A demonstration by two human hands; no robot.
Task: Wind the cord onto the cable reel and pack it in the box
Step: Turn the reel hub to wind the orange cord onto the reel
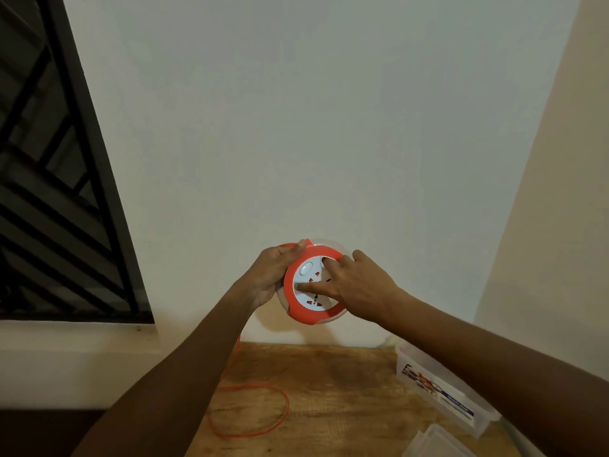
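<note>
I hold a round orange and white cable reel (308, 310) up in front of the wall, its socket face toward me. My left hand (273, 275) grips its left rim, thumb on the top edge. My right hand (357, 285) rests on the white face with fingers pressed into it. A thin orange cord (260, 387) hangs down behind my left forearm and lies in a loose loop on the wooden table (333, 384). A clear plastic box (441, 390) with a printed label stands on the table at the right, partly behind my right arm.
A clear lid (435, 441) lies at the table's lower right, near the box. A dark window with a black grille (56, 179) fills the left side above a pale ledge. Plain walls meet in a corner at the right.
</note>
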